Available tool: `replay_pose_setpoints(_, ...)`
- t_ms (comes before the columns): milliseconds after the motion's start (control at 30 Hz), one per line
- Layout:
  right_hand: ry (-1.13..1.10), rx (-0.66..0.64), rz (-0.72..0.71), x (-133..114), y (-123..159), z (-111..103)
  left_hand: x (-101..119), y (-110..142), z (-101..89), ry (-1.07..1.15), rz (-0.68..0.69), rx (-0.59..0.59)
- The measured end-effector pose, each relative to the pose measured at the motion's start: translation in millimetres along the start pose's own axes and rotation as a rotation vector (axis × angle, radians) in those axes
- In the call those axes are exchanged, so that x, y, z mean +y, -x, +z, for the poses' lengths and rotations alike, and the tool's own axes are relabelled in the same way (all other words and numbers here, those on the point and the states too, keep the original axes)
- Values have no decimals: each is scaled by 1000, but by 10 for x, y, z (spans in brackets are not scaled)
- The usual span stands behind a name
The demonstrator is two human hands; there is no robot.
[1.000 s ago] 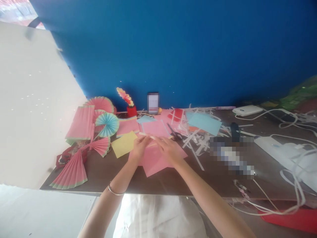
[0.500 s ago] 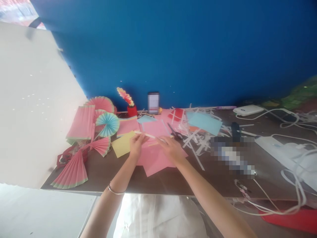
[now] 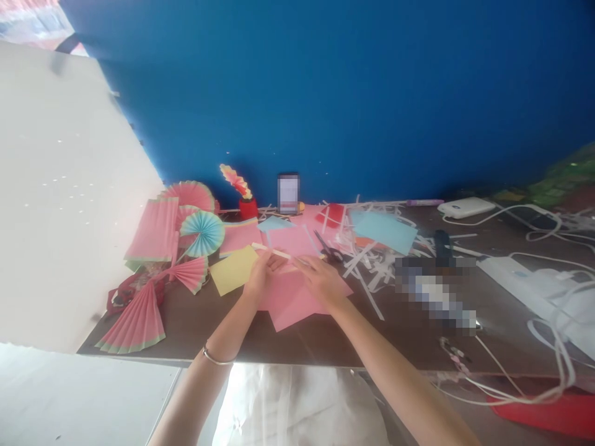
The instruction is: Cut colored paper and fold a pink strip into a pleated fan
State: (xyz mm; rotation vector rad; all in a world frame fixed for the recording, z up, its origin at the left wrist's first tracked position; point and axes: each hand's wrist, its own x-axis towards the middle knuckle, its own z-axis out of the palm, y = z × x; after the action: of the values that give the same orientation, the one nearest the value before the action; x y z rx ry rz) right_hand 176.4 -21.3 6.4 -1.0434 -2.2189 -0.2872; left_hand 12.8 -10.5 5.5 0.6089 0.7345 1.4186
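Observation:
Over a pile of pink paper sheets (image 3: 290, 303), both my hands are on a narrow pale folded paper strip (image 3: 281, 254). My left hand (image 3: 260, 275) is closed at its left part, with fingers reaching along the near edge. My right hand (image 3: 320, 282) grips the right end, its fingers together and partly hiding it. To the left of my left hand lies a yellow paper sheet (image 3: 232, 271). Black scissors (image 3: 331, 251) lie just beyond my right hand.
Pleated pink fans (image 3: 137, 322) and a blue paper rosette (image 3: 202, 233) sit at the left. A red holder (image 3: 248, 209) and a phone (image 3: 288, 193) stand at the back. White paper scraps (image 3: 372, 266), a blue sheet (image 3: 385, 230) and white cables (image 3: 553, 334) cover the right side.
My left hand has shifted slightly, its fingers now spread rightward below the strip rather than pinching it from the top. My right hand has barely moved.

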Motion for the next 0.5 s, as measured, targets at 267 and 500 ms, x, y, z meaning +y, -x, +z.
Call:
replay_pose_setpoints(267,-14,-28,3,-12,3,9,-25,56,33,-51,24,-136)
replay_pose_setpoints(500,-40,-33,-6,-26,-5,-10,-58,75,49,-224,77,-59)
